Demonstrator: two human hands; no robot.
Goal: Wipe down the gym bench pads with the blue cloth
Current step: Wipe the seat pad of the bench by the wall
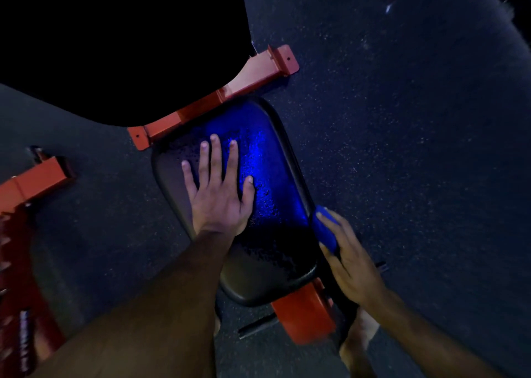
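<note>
A black bench seat pad [275,193] lies in the middle of the head view, glossy with a blue sheen and small droplets on it. My left hand [218,185] rests flat on the pad with its fingers spread. My right hand [347,254] is at the pad's right edge and grips a folded blue cloth [323,229] against the side of the pad. A larger black pad [115,47] fills the upper left.
The red bench frame crossbar [218,98] runs behind the seat pad, and a red post [304,311] sits below it. Another red frame [26,205] stands at the left. Dark speckled rubber floor [402,119] surrounds the bench. A bare foot [362,337] stands near the bottom right.
</note>
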